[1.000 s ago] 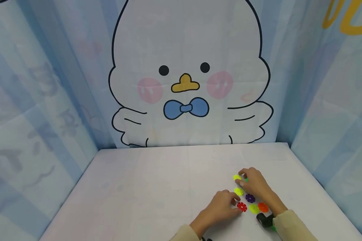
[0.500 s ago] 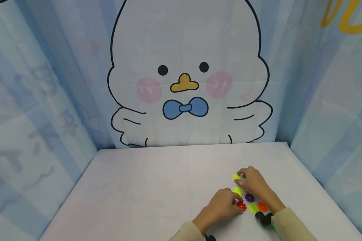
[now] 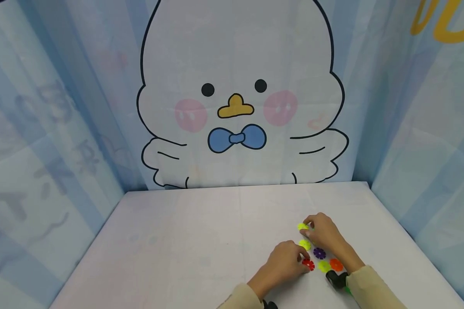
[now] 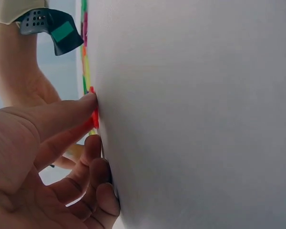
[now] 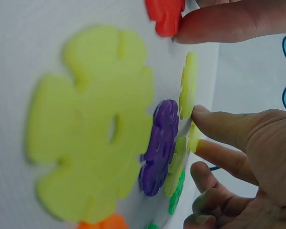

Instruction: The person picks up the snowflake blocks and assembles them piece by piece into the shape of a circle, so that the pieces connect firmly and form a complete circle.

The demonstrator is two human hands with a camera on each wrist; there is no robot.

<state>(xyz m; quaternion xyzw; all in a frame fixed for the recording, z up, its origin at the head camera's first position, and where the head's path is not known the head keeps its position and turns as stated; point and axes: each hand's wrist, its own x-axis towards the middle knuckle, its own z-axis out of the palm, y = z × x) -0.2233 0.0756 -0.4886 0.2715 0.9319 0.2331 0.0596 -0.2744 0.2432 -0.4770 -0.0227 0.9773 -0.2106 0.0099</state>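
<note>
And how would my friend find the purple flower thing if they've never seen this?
Start at the white table, on its right side, where the left hand and right hand are. Just below the right hand in the head view lies a small, flat purple flower disc. Its dark purple sets it apart from the red disc, yellow discs and orange disc nearby.

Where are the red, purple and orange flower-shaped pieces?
Red piece (image 3: 308, 265): head view, on its visible middle.
Purple piece (image 5: 159, 147): right wrist view, on the middle of its face.
Orange piece (image 3: 336, 265): head view, near its centre.
</note>
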